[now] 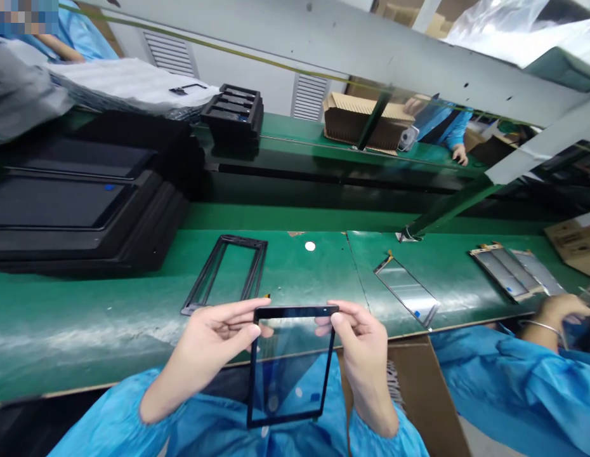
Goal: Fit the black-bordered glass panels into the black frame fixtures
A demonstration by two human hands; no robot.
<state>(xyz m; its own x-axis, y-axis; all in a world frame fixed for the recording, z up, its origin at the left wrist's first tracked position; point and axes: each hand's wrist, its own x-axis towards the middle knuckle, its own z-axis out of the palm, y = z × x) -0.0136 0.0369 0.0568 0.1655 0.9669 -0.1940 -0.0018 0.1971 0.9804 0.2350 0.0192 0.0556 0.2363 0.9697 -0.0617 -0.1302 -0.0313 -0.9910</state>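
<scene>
Between my two hands is a black-framed clear touch panel (295, 371), tilted up in front of my blue sleeves. My left hand (214, 346) pinches its upper left corner, and my right hand (359, 346) pinches the upper right corner. A small blue sticker shows near the panel's lower right. Just beyond my left hand, several black plastic frames (195, 297) lie overlapped on the green bench. Farther right on the bench rests another clear touch panel (404, 285) with an orange flex tail.
Black foam trays (147, 235) stacked at the left carry dark screens (52, 200). A slanted post (450, 206) rises from the green bench (299, 279). At the right are metal-edged panels (507, 273) and a co-worker's hand (561, 314). An open cardboard box (419, 387) stands below the bench edge.
</scene>
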